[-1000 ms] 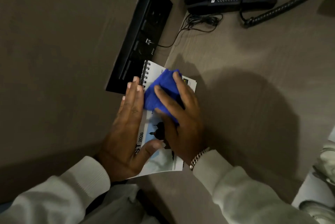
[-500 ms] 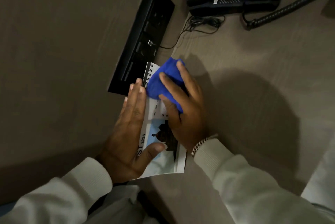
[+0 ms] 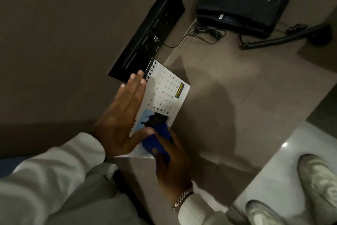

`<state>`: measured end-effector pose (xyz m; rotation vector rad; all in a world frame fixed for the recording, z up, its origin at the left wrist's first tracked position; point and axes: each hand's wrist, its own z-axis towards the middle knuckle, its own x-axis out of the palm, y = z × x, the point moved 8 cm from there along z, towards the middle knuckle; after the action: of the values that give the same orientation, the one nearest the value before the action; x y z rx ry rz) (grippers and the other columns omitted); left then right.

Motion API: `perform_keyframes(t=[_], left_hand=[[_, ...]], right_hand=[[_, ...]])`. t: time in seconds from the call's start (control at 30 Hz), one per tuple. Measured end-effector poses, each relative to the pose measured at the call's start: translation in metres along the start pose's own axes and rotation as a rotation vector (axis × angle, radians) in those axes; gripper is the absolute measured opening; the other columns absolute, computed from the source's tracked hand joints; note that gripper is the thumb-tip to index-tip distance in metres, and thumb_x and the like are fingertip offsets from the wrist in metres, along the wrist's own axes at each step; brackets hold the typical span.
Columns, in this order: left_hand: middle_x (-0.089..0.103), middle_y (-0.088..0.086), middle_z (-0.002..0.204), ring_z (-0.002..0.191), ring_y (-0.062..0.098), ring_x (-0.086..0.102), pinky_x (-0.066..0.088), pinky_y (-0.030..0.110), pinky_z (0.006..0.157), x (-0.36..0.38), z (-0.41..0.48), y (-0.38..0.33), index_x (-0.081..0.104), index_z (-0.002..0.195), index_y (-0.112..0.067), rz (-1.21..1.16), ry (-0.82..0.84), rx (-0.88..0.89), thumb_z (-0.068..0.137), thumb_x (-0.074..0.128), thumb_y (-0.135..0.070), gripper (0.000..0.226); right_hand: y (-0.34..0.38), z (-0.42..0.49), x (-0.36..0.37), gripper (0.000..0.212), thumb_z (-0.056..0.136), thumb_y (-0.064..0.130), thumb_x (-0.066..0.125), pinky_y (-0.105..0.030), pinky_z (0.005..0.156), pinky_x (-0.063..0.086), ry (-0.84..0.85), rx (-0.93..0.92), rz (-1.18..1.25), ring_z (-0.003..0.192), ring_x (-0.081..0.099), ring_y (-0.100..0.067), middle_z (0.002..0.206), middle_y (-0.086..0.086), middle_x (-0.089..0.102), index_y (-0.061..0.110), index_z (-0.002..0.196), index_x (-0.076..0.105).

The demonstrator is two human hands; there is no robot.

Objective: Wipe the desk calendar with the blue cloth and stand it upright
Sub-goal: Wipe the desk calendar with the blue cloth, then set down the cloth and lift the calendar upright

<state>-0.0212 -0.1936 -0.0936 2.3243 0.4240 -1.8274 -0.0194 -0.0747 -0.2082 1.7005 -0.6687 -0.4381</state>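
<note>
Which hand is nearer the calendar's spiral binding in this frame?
Left. The left hand lies flat along the calendar, fingertips beside the spiral binding. The right hand grips the blue cloth at the opposite, near end.

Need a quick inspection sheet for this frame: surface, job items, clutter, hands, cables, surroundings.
Surface: brown desk, dim light, hand shadows across it.
Job's things: desk calendar lying flat near the desk's front edge, spiral binding at the far end, not yet upright; blue cloth bunched on its near end.
Clutter: black telephone at the far side of the desk.
Grippers: left hand flat and open, pinning the calendar's left edge; right hand closed on the cloth.
Cables: coiled handset cord beside the telephone; thin cable running to the black socket panel.
Surroundings: pale floor and shoes at lower right.
</note>
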Motion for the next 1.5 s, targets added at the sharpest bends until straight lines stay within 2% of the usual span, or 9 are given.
perform_keyframes(t=[0.13,0.43,0.6,0.8,1.03,1.17,1.27,1.37,1.5], left_hand=[[-0.002,0.020,0.163,0.152,0.032,-0.002,0.011,0.048,0.122,0.001,0.000,0.001,0.000,0.152,0.001,0.177,0.006,-0.017,0.088,0.036,-0.064,0.098],[0.005,0.018,0.164,0.152,0.032,0.005,0.015,0.055,0.120,-0.019,-0.014,-0.014,0.005,0.153,-0.004,0.038,-0.137,-0.368,0.089,0.018,-0.066,0.090],[0.008,0.019,0.163,0.152,0.032,0.005,0.008,0.054,0.121,-0.018,-0.050,-0.018,0.010,0.152,-0.003,-0.085,-0.306,-0.649,0.088,0.018,-0.067,0.091],[0.006,0.017,0.164,0.152,0.030,0.002,0.005,0.054,0.120,0.008,-0.082,-0.022,0.007,0.153,-0.006,-0.136,-0.301,-0.819,0.089,0.020,-0.066,0.088],[0.005,0.011,0.165,0.152,0.026,0.000,0.005,0.046,0.121,0.005,-0.115,-0.039,0.010,0.153,-0.007,-0.438,-0.550,-1.089,0.089,0.030,-0.059,0.085],[0.010,0.006,0.165,0.152,0.018,0.006,0.007,0.036,0.123,0.034,-0.138,-0.052,0.014,0.154,-0.012,-0.816,-0.777,-1.346,0.092,0.038,-0.053,0.078],[0.040,-0.004,0.153,0.143,0.017,0.033,0.021,0.042,0.121,0.058,-0.147,-0.063,0.043,0.140,-0.035,-1.241,-0.909,-1.544,0.095,0.037,-0.056,0.050],[0.060,-0.030,0.114,0.112,-0.001,0.054,0.034,0.038,0.109,0.070,-0.137,-0.062,0.065,0.095,-0.056,-1.516,-1.015,-1.451,0.095,0.032,-0.060,0.033],[0.067,-0.036,0.095,0.094,-0.019,0.055,0.035,0.031,0.099,0.071,-0.125,-0.051,0.068,0.091,-0.049,-1.695,-1.071,-1.357,0.094,0.025,-0.064,0.045]], right_hand=[[0.019,0.002,-0.050,0.041,0.090,0.006,0.063,-0.029,0.111,0.040,0.160,0.039,-0.116,0.134,0.046,-0.021,0.147,-0.003,0.045,0.023,0.128,0.059],[0.074,0.099,-0.196,0.062,0.084,0.044,0.028,-0.053,0.086,0.049,0.158,-0.294,-1.132,0.114,0.054,-0.049,0.145,-0.024,0.047,0.014,0.125,0.064],[0.043,0.114,-0.198,0.068,0.087,0.059,0.038,-0.064,0.099,0.035,0.316,-0.315,-1.504,0.138,0.031,-0.049,0.158,-0.018,0.028,0.021,0.144,0.040],[0.019,0.121,-0.199,0.099,0.074,0.087,0.016,-0.073,0.109,0.012,0.521,-0.231,-1.642,0.148,-0.006,-0.043,0.164,-0.011,-0.007,0.029,0.152,-0.003],[0.078,0.114,-0.172,0.101,0.074,0.084,0.021,-0.071,0.113,0.002,0.526,-0.139,-1.519,0.149,-0.011,-0.037,0.164,-0.009,-0.007,0.026,0.151,-0.007],[0.128,0.123,-0.114,0.095,0.080,0.076,0.040,-0.050,0.118,0.014,0.512,-0.157,-1.078,0.147,0.019,-0.031,0.161,-0.013,0.019,0.015,0.150,0.019],[0.143,0.136,-0.071,0.077,0.091,0.060,0.047,-0.033,0.112,0.023,0.568,-0.063,-0.756,0.143,0.031,-0.024,0.158,-0.008,0.030,0.017,0.150,0.023],[0.148,0.146,-0.043,0.048,0.096,0.055,0.040,-0.029,0.105,0.038,0.605,-0.047,-0.668,0.120,0.056,-0.018,0.132,0.002,0.060,0.022,0.131,0.051],[0.146,0.150,-0.028,0.041,0.099,0.055,0.032,-0.019,0.080,0.044,0.622,-0.036,-0.584,0.089,0.060,-0.004,0.089,0.019,0.063,0.031,0.092,0.065]])
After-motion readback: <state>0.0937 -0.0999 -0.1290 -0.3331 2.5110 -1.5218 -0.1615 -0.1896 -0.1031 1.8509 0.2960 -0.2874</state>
